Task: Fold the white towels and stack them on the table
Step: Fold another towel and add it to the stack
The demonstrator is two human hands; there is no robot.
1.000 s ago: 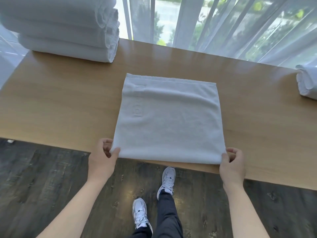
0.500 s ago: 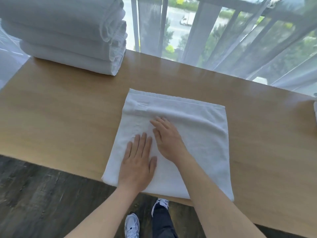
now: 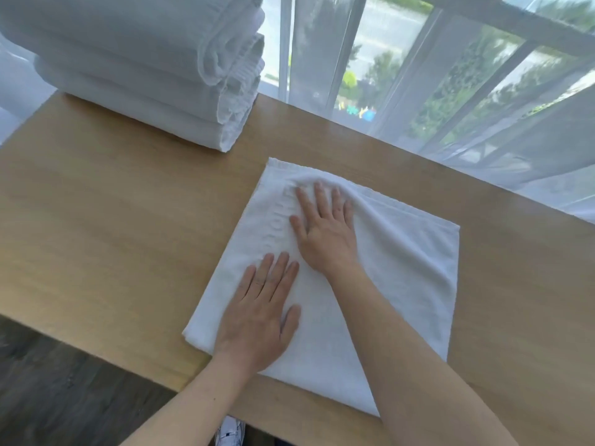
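Observation:
A folded white towel lies flat as a square on the wooden table, its near edge at the table's front edge. My left hand rests palm down on the towel's near left part, fingers apart. My right hand lies flat further up on the towel, fingers spread, with a small ridge of cloth bunched ahead of the fingertips. A stack of folded white towels stands at the table's far left corner.
Sheer white curtains hang right behind the table's far edge, with a window and greenery beyond. Dark wood floor lies below the near edge, and a white shoe shows under the table edge.
One second ago both hands pinched the towel's near corners. They let go and came onto the towel, palms down; since then the right hand has slid further away across the cloth.

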